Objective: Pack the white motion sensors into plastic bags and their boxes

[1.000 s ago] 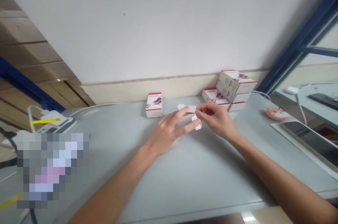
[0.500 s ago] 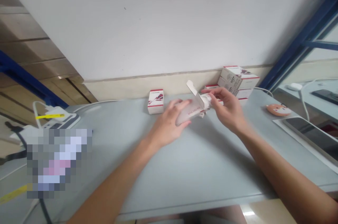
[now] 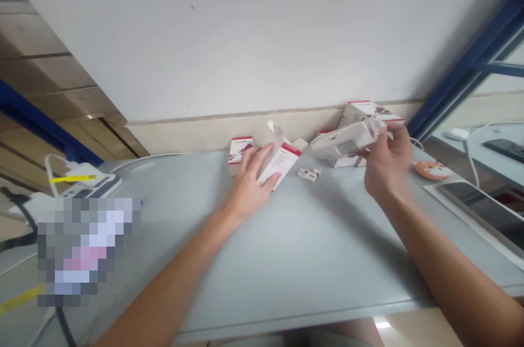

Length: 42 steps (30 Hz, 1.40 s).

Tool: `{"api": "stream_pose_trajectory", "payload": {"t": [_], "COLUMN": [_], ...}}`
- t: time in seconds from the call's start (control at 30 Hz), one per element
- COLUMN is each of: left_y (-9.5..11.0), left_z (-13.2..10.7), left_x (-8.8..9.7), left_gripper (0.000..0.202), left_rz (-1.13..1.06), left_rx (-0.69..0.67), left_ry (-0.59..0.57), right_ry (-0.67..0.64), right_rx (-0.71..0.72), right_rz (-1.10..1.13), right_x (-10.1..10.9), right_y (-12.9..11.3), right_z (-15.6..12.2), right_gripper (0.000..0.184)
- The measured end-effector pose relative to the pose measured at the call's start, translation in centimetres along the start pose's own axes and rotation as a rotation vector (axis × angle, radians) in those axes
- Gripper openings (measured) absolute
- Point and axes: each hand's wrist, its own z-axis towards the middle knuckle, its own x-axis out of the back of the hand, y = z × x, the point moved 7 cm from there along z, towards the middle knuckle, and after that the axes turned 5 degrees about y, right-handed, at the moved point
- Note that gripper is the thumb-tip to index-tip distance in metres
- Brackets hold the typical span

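- From the head camera, I see my left hand [image 3: 251, 179] left of the frame's centre, its fingers and thumb grasping an open box [image 3: 283, 166], white with a red edge.
- The box tilts, with its flaps spread toward the middle of the frame.
- Right of centre, my right hand [image 3: 388, 159] pinches one end of a white device [image 3: 341, 141], apparently in clear wrapping, and holds it in front of the stacked boxes [image 3: 374, 111].
- Between the hands, near the frame's centre, I make out a small white part [image 3: 310, 174] on the table [image 3: 295, 265].
- Another box [image 3: 240, 149] stands just behind my left hand.
- At the right edge lies an orange object [image 3: 433, 170].
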Motion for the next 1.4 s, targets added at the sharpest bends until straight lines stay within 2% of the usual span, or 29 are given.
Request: {"api": "stream_pose_trajectory", "payload": {"t": [0.07,0.13,0.23,0.37,0.57,0.8,0.9,1.0,1.2,1.3,1.4], "left_y": [-0.5,-0.7,-0.9,-1.1,-1.7,-1.7,-1.1,-0.4,0.3,-0.4,-0.7], "left_z": [0.2,0.4,0.5,0.6,0.6,-0.1,-0.3,-0.3,-0.6,-0.5,0.0], "left_x": [0.2,0.0,-0.5,-0.5,-0.8,-1.6,-1.7,-1.8,-2.9,-2.9,-1.7], "left_gripper": [0.071,0.073,0.06,0.043,0.043,0.048,0.051,0.047,0.051,0.052,0.055], "left_rz": [0.077,0.181,0.228,0.131,0.101,0.316,0.351,0.337,0.271,0.324,0.343], "left_rx": [0.053,0.057,0.027,0.019,0.055,0.081,0.053,-0.003,-0.103,-0.089,-0.041], "left_ry": [-0.001,-0.054,-0.133,-0.169,-0.227,-0.241,-0.251,-0.264,-0.373,-0.334,-0.194], "right_ry": [0.042,0.039,0.001,-0.063,-0.06,-0.016,-0.005,-0.003,-0.081,-0.144,-0.194], "right_rx": [-0.049,-0.107,-0.194,-0.274,-0.256,-0.212,-0.224,-0.249,-0.375,-0.442,-0.497], "right_rz": [0.01,0.028,0.062,0.096,0.083,0.03,0.025,0.035,0.107,0.116,0.12], "right_x": [0.2,0.1,-0.4,-0.9,-1.0,-0.4,-0.4,-0.4,-1.1,-1.5,-1.9], "right_y": [0.4,1.0,1.6,2.0,1.5,1.3,1.4,1.6,2.6,3.5,4.2], "right_z": [0.2,-0.1,-0.8,-1.5,-1.6,-1.2,-1.3,-1.4,-2.2,-2.9,-3.4], "right_gripper": [0.038,0.041,0.042,0.041,0.039,0.04,0.042,0.042,0.033,0.029,0.026]}}
